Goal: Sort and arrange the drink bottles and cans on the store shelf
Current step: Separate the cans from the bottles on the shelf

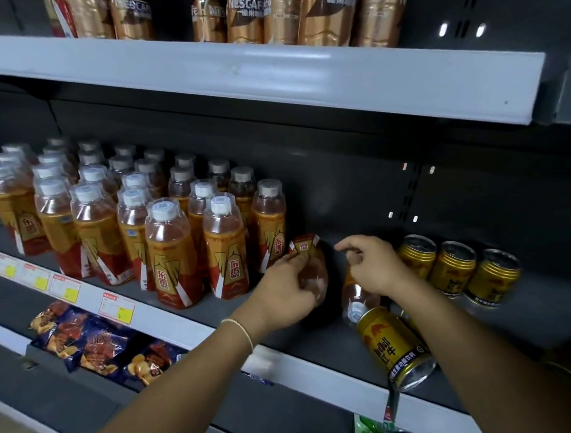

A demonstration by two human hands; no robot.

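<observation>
two drink bottles lay on their sides on the shelf (223,306), in the gap btwn the standing bottles (171,252) on the left and the upright cans (452,264) on the right. the tipped bottle (305,247) sat just beside the last standing one; the second bottle (355,296) lay next to it, cap pointing out toward the shelf edge. a fallen can (395,347) lay at the front lip, touching or nearly touching that cap.

handling, as a guess: the bottles looked full, so prob fairly heavy for their size w/ weight that shifts as the liquid sloshes. thin plastic, stiff enough when full but it'd give under a hard squeeze. glossy label wrap and clear shoulder prob slick. round body, so it'd roll if let go lying down. best hold would be around the mid body on the label, thumb opposite the fingers, then swing it upright onto its base. the can looked light-walled and easy to dent, and free to roll off the lip, so take it round the middle too.

left hand (282,285) reached in from lower left, forearm angled up, palm over the tipped bottle and its fingers (293,262) curled round the body, gripping it. right hand (375,265) came in from the lower right, wrist bent, hanging over the second bottle w/ thumb and forefinger stretched left and the other fingers loosely curled. couldn't tell if it actually had hold of that bottle or just hovered on top.
</observation>
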